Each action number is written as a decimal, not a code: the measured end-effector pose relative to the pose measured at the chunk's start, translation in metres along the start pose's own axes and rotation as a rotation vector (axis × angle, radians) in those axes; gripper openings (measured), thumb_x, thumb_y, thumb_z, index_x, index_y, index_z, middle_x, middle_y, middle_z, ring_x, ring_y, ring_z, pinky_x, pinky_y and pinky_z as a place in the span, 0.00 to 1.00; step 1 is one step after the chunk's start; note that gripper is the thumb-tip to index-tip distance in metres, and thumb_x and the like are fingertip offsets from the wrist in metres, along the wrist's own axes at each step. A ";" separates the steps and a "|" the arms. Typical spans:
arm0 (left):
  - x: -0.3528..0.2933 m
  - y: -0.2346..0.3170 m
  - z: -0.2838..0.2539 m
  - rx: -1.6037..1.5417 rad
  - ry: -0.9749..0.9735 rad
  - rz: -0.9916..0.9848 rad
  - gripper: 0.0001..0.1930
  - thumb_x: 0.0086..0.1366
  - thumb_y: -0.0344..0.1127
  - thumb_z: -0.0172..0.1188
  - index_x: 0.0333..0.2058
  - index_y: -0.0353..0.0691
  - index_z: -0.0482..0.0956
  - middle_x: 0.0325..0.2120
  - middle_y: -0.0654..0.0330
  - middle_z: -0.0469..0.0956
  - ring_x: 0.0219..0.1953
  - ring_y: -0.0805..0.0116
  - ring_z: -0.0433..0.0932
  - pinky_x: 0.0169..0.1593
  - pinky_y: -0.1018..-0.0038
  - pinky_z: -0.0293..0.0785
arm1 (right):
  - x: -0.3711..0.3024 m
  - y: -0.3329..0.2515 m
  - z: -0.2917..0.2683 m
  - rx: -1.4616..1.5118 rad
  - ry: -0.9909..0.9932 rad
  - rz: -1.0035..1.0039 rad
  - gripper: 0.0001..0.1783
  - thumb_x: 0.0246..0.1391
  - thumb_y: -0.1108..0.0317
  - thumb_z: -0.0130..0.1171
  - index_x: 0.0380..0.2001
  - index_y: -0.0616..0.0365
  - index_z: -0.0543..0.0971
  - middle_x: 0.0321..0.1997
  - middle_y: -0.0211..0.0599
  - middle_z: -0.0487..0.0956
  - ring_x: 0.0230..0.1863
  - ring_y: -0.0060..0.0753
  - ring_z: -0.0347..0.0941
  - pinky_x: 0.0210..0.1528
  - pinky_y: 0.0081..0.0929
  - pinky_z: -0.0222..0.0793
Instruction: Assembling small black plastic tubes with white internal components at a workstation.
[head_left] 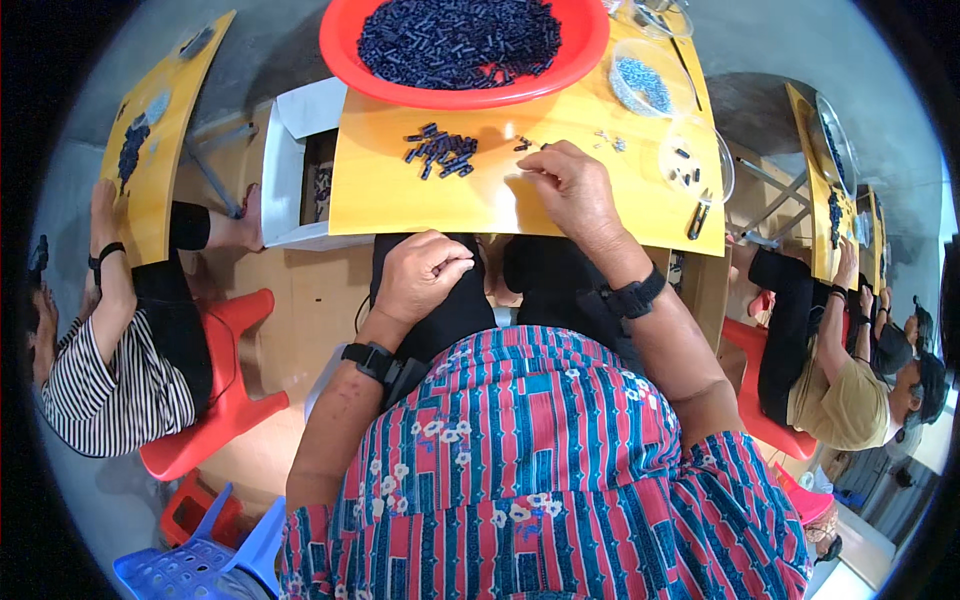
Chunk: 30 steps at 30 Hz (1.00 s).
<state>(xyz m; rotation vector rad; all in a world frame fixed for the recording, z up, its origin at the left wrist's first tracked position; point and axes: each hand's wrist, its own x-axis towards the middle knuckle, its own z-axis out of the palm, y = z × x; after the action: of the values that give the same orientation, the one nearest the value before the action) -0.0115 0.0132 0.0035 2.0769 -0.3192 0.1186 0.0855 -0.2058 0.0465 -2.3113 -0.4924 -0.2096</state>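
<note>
My left hand [418,276] is closed, thumb against the curled fingers, just below the table's near edge and over my lap. Whatever it may hold is hidden. Above the yellow tabletop [400,205], my right hand [572,188] is bent with thumb and fingertips close together; I cannot make out anything between them. A few tiny dark pieces [523,144] lie just beyond its fingertips. To the left is a loose pile of short dark-blue cylindrical pieces [441,151]. Small pale-blue and whitish bits [610,141] are scattered to the right of that hand.
A red basin [340,50] full of dark cylinders stands at the far side. A clear tub of light-blue pieces [642,85], a clear round dish [725,165] and a black-handled cutter [699,216] lie right. A white box [283,190] is left. People sit at tables on both sides.
</note>
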 end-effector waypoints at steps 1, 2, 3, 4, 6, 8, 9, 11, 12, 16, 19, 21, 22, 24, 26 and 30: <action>0.000 0.001 0.000 0.002 0.000 0.017 0.04 0.50 0.28 0.67 0.26 0.39 0.81 0.22 0.57 0.77 0.25 0.60 0.77 0.30 0.71 0.73 | 0.004 -0.003 0.006 0.019 -0.017 -0.035 0.05 0.47 0.72 0.59 0.29 0.56 0.82 0.30 0.42 0.78 0.32 0.48 0.76 0.37 0.38 0.72; 0.000 0.002 0.000 0.004 0.004 0.008 0.04 0.50 0.28 0.67 0.26 0.39 0.81 0.22 0.57 0.77 0.25 0.60 0.77 0.30 0.71 0.73 | 0.007 -0.005 0.012 0.038 -0.034 -0.069 0.06 0.47 0.72 0.59 0.30 0.56 0.82 0.30 0.42 0.77 0.31 0.49 0.75 0.37 0.39 0.72; 0.000 0.003 -0.001 0.017 0.004 0.024 0.04 0.50 0.28 0.67 0.25 0.39 0.81 0.22 0.57 0.77 0.26 0.60 0.77 0.30 0.71 0.73 | 0.012 -0.007 0.017 0.042 -0.042 -0.071 0.06 0.47 0.72 0.59 0.30 0.56 0.82 0.30 0.42 0.77 0.31 0.49 0.75 0.37 0.39 0.72; 0.000 0.004 0.000 0.026 0.004 0.042 0.04 0.50 0.28 0.67 0.25 0.39 0.81 0.22 0.57 0.77 0.26 0.59 0.77 0.31 0.70 0.73 | 0.017 -0.006 0.022 0.000 -0.046 -0.093 0.07 0.46 0.74 0.60 0.32 0.58 0.82 0.29 0.42 0.77 0.31 0.46 0.76 0.35 0.36 0.72; 0.001 0.005 0.000 0.039 -0.004 0.045 0.04 0.50 0.28 0.67 0.25 0.39 0.80 0.22 0.57 0.77 0.26 0.59 0.77 0.31 0.70 0.73 | 0.026 -0.005 0.029 -0.043 -0.055 -0.117 0.09 0.45 0.75 0.61 0.34 0.59 0.82 0.29 0.42 0.77 0.30 0.44 0.76 0.34 0.32 0.72; 0.001 0.006 0.001 0.052 -0.010 0.049 0.04 0.50 0.28 0.66 0.26 0.40 0.80 0.22 0.57 0.77 0.26 0.59 0.77 0.31 0.70 0.73 | 0.032 -0.002 0.035 -0.094 -0.040 -0.114 0.13 0.44 0.73 0.62 0.37 0.58 0.82 0.28 0.43 0.77 0.30 0.45 0.76 0.36 0.35 0.73; 0.001 0.007 0.002 0.040 -0.010 0.052 0.04 0.50 0.28 0.66 0.26 0.40 0.80 0.22 0.57 0.77 0.26 0.59 0.77 0.31 0.70 0.73 | 0.034 -0.001 0.036 -0.094 -0.045 -0.115 0.13 0.44 0.73 0.62 0.37 0.58 0.82 0.28 0.43 0.77 0.30 0.45 0.76 0.36 0.35 0.73; 0.001 0.005 0.001 0.032 -0.008 0.054 0.04 0.50 0.28 0.66 0.26 0.40 0.80 0.22 0.57 0.77 0.26 0.59 0.77 0.31 0.70 0.73 | 0.039 -0.004 0.039 -0.113 -0.125 -0.052 0.15 0.44 0.72 0.61 0.40 0.57 0.82 0.30 0.44 0.77 0.32 0.47 0.76 0.39 0.39 0.72; 0.001 0.004 0.000 0.028 -0.007 0.057 0.04 0.50 0.28 0.67 0.26 0.40 0.80 0.22 0.57 0.77 0.26 0.59 0.77 0.31 0.70 0.73 | 0.040 -0.003 0.042 -0.111 -0.126 -0.054 0.15 0.44 0.72 0.61 0.40 0.57 0.82 0.30 0.44 0.77 0.32 0.47 0.76 0.39 0.39 0.72; 0.000 0.008 0.001 0.028 -0.012 0.051 0.04 0.49 0.28 0.67 0.25 0.40 0.80 0.22 0.57 0.76 0.26 0.59 0.77 0.31 0.70 0.73 | 0.040 -0.002 0.040 -0.142 -0.182 -0.090 0.15 0.45 0.72 0.60 0.39 0.56 0.82 0.33 0.46 0.79 0.36 0.49 0.76 0.43 0.39 0.73; 0.001 0.005 0.002 0.013 0.037 0.131 0.05 0.49 0.25 0.67 0.25 0.39 0.81 0.20 0.59 0.75 0.21 0.65 0.74 0.26 0.72 0.70 | 0.040 -0.005 0.039 -0.173 -0.210 -0.067 0.14 0.45 0.73 0.60 0.39 0.56 0.82 0.34 0.45 0.79 0.37 0.49 0.76 0.44 0.39 0.73; 0.000 0.006 0.002 0.020 0.037 0.125 0.05 0.49 0.25 0.68 0.25 0.39 0.80 0.20 0.59 0.75 0.21 0.65 0.74 0.26 0.72 0.70 | 0.039 -0.005 0.039 -0.181 -0.210 -0.071 0.14 0.45 0.73 0.59 0.39 0.56 0.82 0.34 0.45 0.79 0.38 0.49 0.76 0.44 0.39 0.73; 0.001 0.006 0.002 0.025 0.034 0.122 0.05 0.49 0.25 0.68 0.25 0.39 0.80 0.20 0.59 0.75 0.21 0.65 0.74 0.26 0.72 0.70 | 0.038 -0.005 0.038 -0.184 -0.210 -0.071 0.13 0.45 0.73 0.59 0.38 0.56 0.82 0.34 0.45 0.79 0.38 0.49 0.76 0.44 0.39 0.73; 0.002 0.006 0.001 0.033 0.019 0.102 0.05 0.49 0.27 0.67 0.25 0.40 0.80 0.21 0.58 0.75 0.24 0.62 0.76 0.28 0.70 0.72 | 0.037 -0.007 0.036 -0.188 -0.211 -0.069 0.12 0.45 0.73 0.59 0.37 0.56 0.82 0.34 0.45 0.79 0.38 0.49 0.76 0.44 0.39 0.73; 0.001 0.006 0.000 0.042 0.004 0.081 0.04 0.49 0.29 0.67 0.25 0.41 0.80 0.22 0.58 0.76 0.26 0.59 0.77 0.31 0.69 0.74 | 0.034 -0.009 0.033 -0.241 -0.228 -0.035 0.09 0.47 0.73 0.58 0.34 0.56 0.81 0.35 0.44 0.78 0.37 0.48 0.77 0.44 0.40 0.73; 0.001 0.006 0.000 0.053 0.013 0.072 0.04 0.49 0.29 0.67 0.25 0.41 0.80 0.22 0.57 0.76 0.26 0.58 0.77 0.31 0.69 0.74 | 0.028 -0.018 0.032 -0.311 -0.274 0.017 0.07 0.48 0.73 0.56 0.33 0.56 0.79 0.34 0.44 0.76 0.37 0.49 0.77 0.43 0.41 0.73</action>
<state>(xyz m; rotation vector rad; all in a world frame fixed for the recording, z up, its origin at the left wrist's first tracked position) -0.0125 0.0103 0.0084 2.1164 -0.3864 0.1856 0.1038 -0.1638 0.0437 -2.6647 -0.6115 0.0446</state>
